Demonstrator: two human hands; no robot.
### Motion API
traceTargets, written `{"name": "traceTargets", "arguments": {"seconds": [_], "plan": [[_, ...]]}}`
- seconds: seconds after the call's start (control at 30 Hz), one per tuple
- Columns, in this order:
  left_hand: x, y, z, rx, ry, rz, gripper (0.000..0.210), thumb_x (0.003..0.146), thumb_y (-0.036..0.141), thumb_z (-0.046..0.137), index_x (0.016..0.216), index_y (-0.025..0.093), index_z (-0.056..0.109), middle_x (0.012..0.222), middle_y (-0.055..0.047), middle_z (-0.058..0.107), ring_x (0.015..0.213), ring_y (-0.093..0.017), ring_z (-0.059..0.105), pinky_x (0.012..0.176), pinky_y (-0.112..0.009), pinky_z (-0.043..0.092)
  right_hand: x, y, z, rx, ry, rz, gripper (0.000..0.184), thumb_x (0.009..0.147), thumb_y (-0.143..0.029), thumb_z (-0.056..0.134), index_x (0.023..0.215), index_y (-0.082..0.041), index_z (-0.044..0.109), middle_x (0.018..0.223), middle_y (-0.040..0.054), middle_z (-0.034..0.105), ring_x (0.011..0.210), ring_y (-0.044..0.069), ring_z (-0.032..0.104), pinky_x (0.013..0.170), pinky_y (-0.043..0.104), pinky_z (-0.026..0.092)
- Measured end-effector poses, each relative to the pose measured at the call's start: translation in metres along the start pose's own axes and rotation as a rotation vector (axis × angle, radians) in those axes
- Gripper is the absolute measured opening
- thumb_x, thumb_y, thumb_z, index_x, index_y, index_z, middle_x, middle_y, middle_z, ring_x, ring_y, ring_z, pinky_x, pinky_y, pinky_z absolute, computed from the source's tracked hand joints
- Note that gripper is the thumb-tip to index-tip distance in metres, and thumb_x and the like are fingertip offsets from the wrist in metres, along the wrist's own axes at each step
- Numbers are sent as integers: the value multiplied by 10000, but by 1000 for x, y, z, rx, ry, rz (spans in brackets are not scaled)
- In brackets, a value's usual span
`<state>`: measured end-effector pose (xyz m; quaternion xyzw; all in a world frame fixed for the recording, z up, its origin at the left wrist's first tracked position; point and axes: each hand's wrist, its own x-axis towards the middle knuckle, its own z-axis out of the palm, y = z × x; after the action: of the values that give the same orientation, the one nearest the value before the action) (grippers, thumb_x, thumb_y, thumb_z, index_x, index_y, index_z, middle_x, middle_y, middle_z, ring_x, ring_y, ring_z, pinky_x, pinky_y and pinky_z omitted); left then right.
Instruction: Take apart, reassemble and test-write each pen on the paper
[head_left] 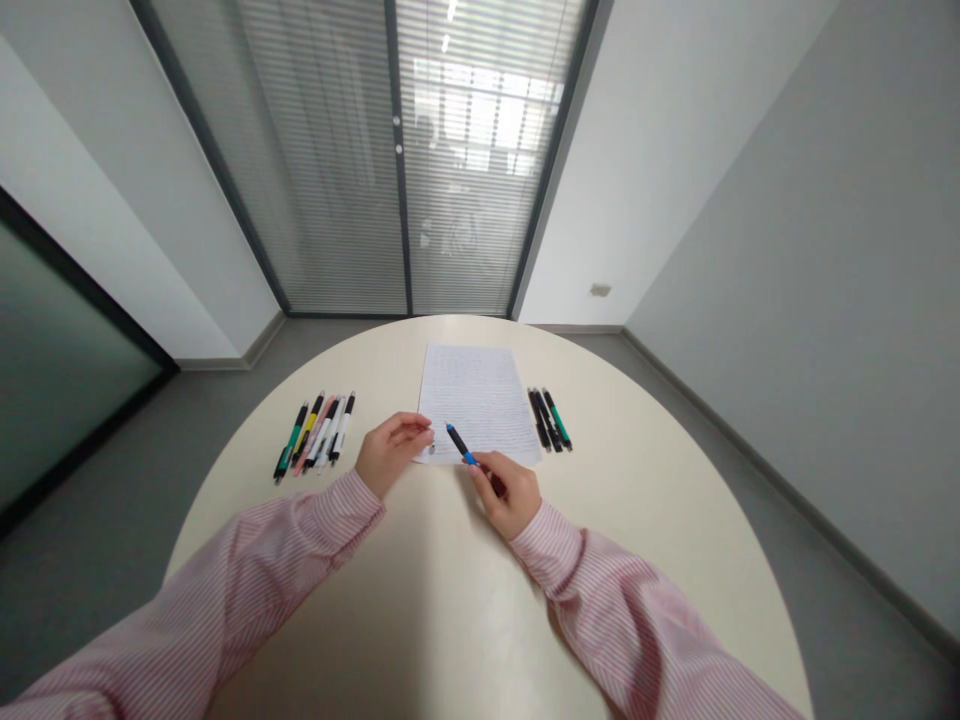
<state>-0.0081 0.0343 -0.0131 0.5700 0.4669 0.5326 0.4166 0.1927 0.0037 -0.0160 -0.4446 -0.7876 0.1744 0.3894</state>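
My right hand (511, 497) is closed around a blue pen (460, 443) with a black grip. Its tip points up and to the left, above the lower part of a lined sheet of paper (476, 385). At the sheet's lower left corner is my left hand (394, 450), its fingers bent and drawn together near the thumb. A tiny dark thing (432, 448) shows just below those fingertips; it is too small to name. The pen's tip and the left fingertips are close but apart.
Several pens (316, 432) in green, yellow, pink, white and black lie side by side on the left of the round table (660, 480). Right of the paper lies another group of dark and green pens (548, 420). Glass panels with blinds (337, 200) stand behind.
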Motion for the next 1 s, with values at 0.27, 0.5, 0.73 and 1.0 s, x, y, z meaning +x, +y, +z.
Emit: {"name": "traceTargets", "arguments": {"seconds": [0.27, 0.5, 0.73, 1.0], "plan": [[4, 3, 2, -445, 119, -252, 362, 602, 299, 766, 890, 127, 630, 798, -43, 676, 696, -110, 639, 611, -179, 488, -2, -1, -1, -75, -109, -44, 233, 876, -297, 432, 930, -181, 627, 684, 26, 606, 567, 117, 514, 538, 227, 371], [1, 7, 3, -472, 110, -261, 336, 612, 279, 766, 879, 125, 632, 776, -37, 682, 696, -105, 639, 631, -176, 501, -2, -1, -1, -82, -123, -46, 242, 880, -303, 429, 945, -186, 630, 690, 28, 603, 573, 116, 517, 542, 224, 373], [2, 6, 1, -426, 115, -228, 350, 625, 313, 753, 896, 129, 627, 794, -43, 681, 712, -121, 644, 662, -207, 514, -1, -2, -3, -89, -132, -49, 251, 882, -309, 421, 946, -190, 633, 688, 28, 606, 579, 118, 525, 545, 224, 376], [1, 3, 2, -375, 6, -214, 305, 627, 294, 752, 847, 115, 638, 784, -61, 686, 699, -124, 644, 664, -212, 518, -1, -3, -2, -88, -143, -48, 251, 882, -305, 422, 952, -188, 632, 693, 28, 604, 583, 118, 525, 552, 223, 379]]}}
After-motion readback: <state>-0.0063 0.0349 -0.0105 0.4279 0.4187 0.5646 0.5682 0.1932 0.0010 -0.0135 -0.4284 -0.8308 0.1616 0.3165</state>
